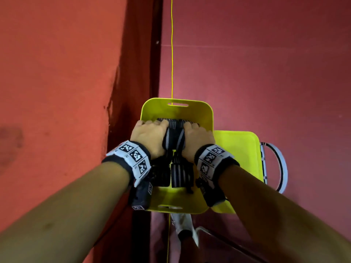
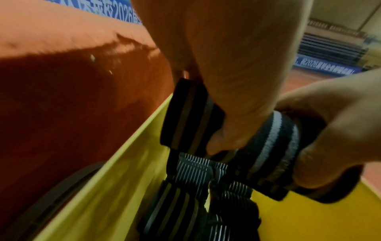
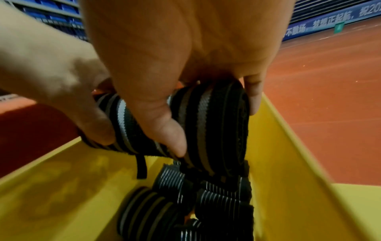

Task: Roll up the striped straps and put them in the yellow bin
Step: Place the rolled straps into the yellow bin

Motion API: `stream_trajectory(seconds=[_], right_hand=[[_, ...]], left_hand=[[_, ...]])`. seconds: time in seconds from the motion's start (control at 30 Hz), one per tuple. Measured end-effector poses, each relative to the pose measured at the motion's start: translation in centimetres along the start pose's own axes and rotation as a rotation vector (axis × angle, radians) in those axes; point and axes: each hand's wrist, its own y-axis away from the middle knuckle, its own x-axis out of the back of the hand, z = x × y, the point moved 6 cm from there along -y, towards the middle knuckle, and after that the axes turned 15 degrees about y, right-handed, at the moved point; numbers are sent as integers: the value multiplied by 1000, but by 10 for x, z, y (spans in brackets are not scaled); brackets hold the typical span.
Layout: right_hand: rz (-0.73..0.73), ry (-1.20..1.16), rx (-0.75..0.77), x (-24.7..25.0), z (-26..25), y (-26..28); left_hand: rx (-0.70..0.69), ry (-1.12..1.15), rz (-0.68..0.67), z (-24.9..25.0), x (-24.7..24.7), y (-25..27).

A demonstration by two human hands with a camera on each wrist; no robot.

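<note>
Both hands hover over the open yellow bin (image 1: 157,109), each gripping one rolled black strap with grey stripes. My left hand (image 1: 152,133) holds the left roll (image 2: 185,114), thumb across its front. My right hand (image 1: 195,135) holds the right roll (image 3: 204,114) between thumb and fingers. The two rolls (image 1: 173,137) touch side by side above the bin's far end. Several rolled striped straps (image 1: 180,175) lie on the bin floor below, seen closer as rolls (image 3: 144,212) in the right wrist view.
A yellow lid (image 1: 243,149) lies against the bin's right side, with a white and black hoop (image 1: 281,168) beyond it. A thick orange-red mat (image 1: 57,92) borders the bin's left. A yellow line (image 1: 172,54) runs across the red floor. A shoe (image 1: 182,224) shows below the bin.
</note>
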Motion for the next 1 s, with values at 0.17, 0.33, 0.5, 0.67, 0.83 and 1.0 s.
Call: stream_trajectory(seconds=[0.17, 0.33, 0.5, 0.67, 0.83, 1.0], right_hand=[[-96, 25, -45, -36, -1, -47], [-101, 4, -83, -54, 1, -87], [-129, -35, -117, -73, 2, -117], [-145, -72, -119, -76, 3, -124], [-101, -43, -130, -71, 1, -111], [149, -182, -114, -39, 9, -62]], left_hand=[[17, -96, -70, -10, -33, -50], [49, -146, -64, -22, -55, -90], [76, -111, -53, -38, -76, -116], [91, -103, -35, -41, -82, -124], [73, -135, 29, -36, -74, -114], [81, -39, 141, -10, -50, -82]])
